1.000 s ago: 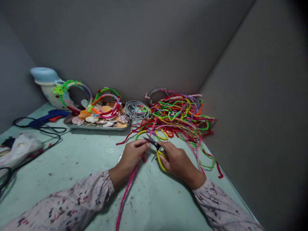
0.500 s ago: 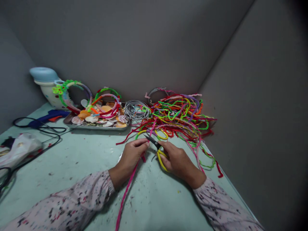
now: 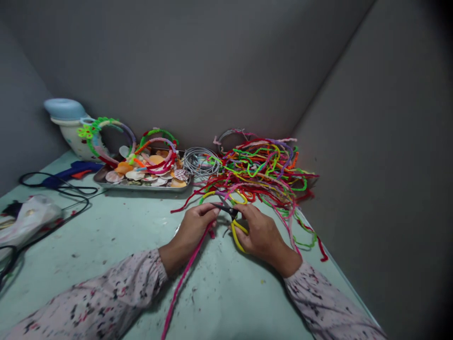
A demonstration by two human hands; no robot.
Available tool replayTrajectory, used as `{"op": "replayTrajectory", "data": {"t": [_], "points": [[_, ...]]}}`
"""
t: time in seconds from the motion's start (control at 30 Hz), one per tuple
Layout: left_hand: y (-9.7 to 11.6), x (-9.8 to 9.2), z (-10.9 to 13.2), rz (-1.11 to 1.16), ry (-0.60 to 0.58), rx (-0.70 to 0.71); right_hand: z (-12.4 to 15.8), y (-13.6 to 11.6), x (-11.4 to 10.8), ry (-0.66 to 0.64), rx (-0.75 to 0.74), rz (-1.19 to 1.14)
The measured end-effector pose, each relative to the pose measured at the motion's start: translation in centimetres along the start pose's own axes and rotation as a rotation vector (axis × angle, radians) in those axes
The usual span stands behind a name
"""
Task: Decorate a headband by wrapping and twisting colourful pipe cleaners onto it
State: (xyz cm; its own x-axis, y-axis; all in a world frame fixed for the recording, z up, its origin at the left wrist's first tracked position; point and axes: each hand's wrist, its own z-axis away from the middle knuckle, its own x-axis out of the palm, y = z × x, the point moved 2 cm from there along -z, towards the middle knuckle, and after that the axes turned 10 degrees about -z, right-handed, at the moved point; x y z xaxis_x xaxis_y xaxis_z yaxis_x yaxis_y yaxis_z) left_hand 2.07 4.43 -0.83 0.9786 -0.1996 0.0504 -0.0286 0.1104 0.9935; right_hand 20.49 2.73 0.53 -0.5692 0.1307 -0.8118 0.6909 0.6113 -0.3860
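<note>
Near the middle of the table, my left hand (image 3: 193, 231) pinches a pink fuzzy stem (image 3: 188, 271), whose long end runs down toward the front edge of the view. My right hand (image 3: 262, 233) is closed round the yellow handles of small scissors (image 3: 236, 232). The dark blades point left, their tips at my left fingertips, beside the upper part of the pink stem. Part of the stem is hidden by my left fingers. Just behind the blades lies a yellow, green and purple fuzzy piece (image 3: 207, 196).
A tangled pile of coloured stems (image 3: 262, 165) lies behind my right hand. Left of it are coiled grey wire (image 3: 201, 162) and a metal tray (image 3: 152, 188) of shells and decorated rings. A cup (image 3: 76, 137), black cable (image 3: 49, 231) and plastic bag (image 3: 33, 217) stand or lie at left.
The scissor blades have turned slightly and sit closer to my left fingertips. The upper end of the pink stem leans more to the right, and its lower end has shifted left.
</note>
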Motion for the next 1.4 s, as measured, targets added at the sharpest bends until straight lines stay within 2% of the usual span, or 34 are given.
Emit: {"op": "replayTrajectory", "data": {"t": [0.93,1.4], "points": [[-0.02,-0.08,0.01,-0.043,-0.024,0.024,0.11,-0.20,-0.35,-0.047,0.000,0.004],[-0.04,-0.15,0.09,-0.047,-0.028,0.016,0.12,-0.33,-0.75,-0.059,-0.024,0.116]]}}
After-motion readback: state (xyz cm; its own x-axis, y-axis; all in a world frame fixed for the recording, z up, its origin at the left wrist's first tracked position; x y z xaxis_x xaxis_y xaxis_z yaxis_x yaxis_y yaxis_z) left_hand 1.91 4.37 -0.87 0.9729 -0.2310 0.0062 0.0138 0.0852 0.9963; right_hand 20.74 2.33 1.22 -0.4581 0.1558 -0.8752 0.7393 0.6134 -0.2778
